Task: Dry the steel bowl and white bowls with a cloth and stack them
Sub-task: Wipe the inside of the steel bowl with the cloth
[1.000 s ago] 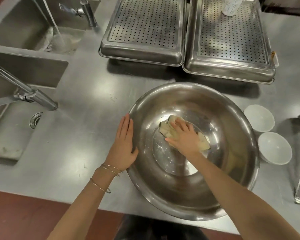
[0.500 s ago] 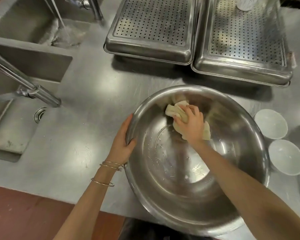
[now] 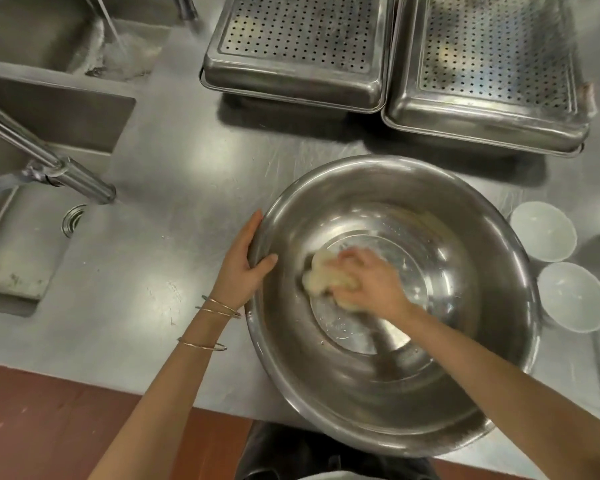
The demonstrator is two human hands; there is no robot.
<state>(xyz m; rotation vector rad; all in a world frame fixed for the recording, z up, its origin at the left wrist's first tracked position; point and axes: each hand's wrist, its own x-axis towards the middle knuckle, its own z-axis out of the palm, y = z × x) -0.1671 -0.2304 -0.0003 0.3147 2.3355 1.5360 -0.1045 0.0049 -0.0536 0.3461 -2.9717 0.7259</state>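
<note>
I read the left hand [image 3: 246, 266] gripping the left rim of the big round steel bowl [image 3: 482, 271], near-centre on the grey steel counter [image 3: 174, 188]; right hand [image 3: 371, 282] curled on the crumpled pale-yellow cloth [image 3: 321, 277] at the bowl's bottom; far small white bowl [image 3: 542, 230] and near small white bowl [image 3: 572, 296] sit just right of the rim, right hand nearer.

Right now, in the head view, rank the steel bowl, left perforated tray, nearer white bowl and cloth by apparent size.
1. steel bowl
2. left perforated tray
3. nearer white bowl and cloth: unsure; the right hand covers part of the cloth.
</note>
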